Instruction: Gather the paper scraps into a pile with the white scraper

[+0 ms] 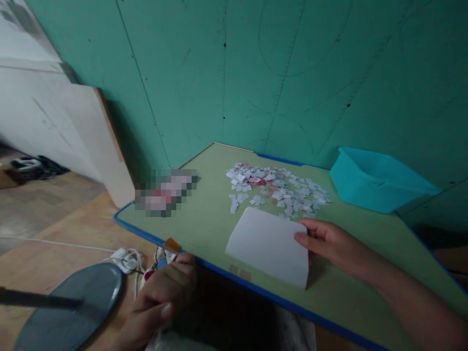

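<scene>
My right hand [323,239] pinches a white sheet of paper [270,246] by its right edge, thumb on top and fingers partly hidden behind. The sheet is tilted, with rounded corners, above the front part of the green table [204,209]. Just beyond it lies a loose heap of small paper scraps [288,190], mostly white with some reddish ones. Below the table's front edge, my left hand [168,287] is closed, its fingers curled in. Whatever it may hold is hidden. A small orange-brown piece [171,244] shows at the edge near its knuckles.
A turquoise plastic bin [376,183] stands at the table's back right. At the left lies a pixelated pinkish object [166,192]. Behind rises a green wall [193,73]. A round grey base with a pole [73,312] and white cables [126,261] are at lower left.
</scene>
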The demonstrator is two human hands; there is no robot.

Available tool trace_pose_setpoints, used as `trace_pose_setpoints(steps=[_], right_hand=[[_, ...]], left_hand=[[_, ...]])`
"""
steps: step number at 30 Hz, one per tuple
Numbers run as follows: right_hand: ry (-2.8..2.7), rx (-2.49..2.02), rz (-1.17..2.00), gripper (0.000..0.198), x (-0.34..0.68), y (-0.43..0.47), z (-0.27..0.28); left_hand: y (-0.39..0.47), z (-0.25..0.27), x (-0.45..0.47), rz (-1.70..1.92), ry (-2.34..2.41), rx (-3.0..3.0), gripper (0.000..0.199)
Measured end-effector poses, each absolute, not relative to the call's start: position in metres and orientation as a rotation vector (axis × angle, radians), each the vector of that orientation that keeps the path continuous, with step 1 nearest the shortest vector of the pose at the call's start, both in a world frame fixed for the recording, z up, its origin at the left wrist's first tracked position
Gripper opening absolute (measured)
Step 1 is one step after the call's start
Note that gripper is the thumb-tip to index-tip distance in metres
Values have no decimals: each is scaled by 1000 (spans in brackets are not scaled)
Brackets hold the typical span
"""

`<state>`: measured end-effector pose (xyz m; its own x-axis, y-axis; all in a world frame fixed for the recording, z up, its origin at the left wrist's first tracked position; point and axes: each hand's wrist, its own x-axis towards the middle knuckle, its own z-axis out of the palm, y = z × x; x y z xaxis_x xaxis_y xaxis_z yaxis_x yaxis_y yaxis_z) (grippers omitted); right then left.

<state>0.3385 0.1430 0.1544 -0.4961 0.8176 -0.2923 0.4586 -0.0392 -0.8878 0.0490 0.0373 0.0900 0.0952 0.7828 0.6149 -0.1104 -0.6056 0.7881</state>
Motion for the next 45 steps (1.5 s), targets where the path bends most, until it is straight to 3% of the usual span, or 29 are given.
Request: trace_pose_setpoints(steps=[5, 25, 34, 45], right_hand=[[-1878, -1362, 1601, 30, 334, 138, 153], [-1871, -1247, 1720, 25, 323, 126, 161], [-1883, -1330, 1468, 26, 332, 131, 160], [-2005, -1310, 1461, 29, 324, 121, 159]], left_hand=[[39, 89, 48, 1482, 719, 1781, 43], [39, 96, 49, 1491, 700, 1782, 38], [38, 88, 48, 1516, 695, 1699, 30], [38, 87, 46, 1474, 717, 1715, 37]])
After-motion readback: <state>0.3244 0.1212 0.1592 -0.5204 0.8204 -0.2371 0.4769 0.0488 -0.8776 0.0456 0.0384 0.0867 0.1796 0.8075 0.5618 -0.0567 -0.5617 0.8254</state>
